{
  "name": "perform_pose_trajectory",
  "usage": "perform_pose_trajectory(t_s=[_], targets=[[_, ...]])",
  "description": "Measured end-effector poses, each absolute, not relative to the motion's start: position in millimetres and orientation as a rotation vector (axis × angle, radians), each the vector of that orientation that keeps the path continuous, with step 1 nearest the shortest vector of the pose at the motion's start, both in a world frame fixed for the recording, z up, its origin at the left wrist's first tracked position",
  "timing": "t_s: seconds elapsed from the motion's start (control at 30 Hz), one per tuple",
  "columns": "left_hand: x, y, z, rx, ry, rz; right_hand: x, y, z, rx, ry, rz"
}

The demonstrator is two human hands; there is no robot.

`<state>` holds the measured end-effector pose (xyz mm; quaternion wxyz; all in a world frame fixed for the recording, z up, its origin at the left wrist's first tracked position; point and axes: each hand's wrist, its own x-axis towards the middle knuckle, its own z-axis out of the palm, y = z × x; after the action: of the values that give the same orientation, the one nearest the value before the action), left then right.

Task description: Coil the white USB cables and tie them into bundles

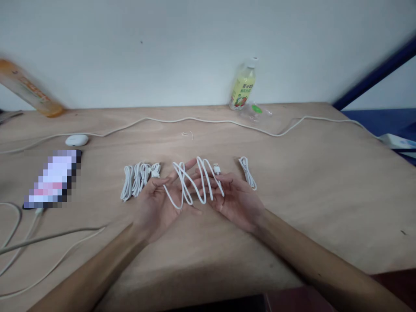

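Note:
A loosely coiled white cable (203,182) lies in zigzag loops across both palms, its USB plug (216,168) at the right end. Under the left loops is my left hand (162,203), palm up, its thumb near the cable's left end. My right hand (237,199) holds the right part, thumb close to the plug and fingers partly curled beneath the loops. The fingertips of both hands meet or overlap below the cable. Several bundled white cables (138,178) rest on the table just beyond my left hand. One more bundle (247,173) lies beyond my right hand.
On the wooden table (308,186) are a phone (53,180), a white case (76,140) and cords at the left. A long white cord (169,120) crosses the back. An orange bottle (32,91) and a yellow drink bottle (243,86) stand by the wall, with clear plastic (256,111).

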<state>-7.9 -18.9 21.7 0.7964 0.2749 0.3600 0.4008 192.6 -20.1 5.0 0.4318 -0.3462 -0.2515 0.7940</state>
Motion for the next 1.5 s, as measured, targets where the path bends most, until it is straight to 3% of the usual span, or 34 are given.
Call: perform_pose_trajectory(t_s=[0.4,0.93,1.5], targets=[[-1.5,-20.5,12.3,0.612,0.666,0.754,184.0,-22.8,2.2,-0.883,-0.832,1.920],[0.7,-18.9,10.3,0.775,0.843,0.991,180.5,-23.4,-6.1,-0.856,-1.080,1.545],[-4.5,-18.3,15.4,0.663,0.843,0.846,184.4,-22.3,-0.4,-0.746,-0.738,1.905]])
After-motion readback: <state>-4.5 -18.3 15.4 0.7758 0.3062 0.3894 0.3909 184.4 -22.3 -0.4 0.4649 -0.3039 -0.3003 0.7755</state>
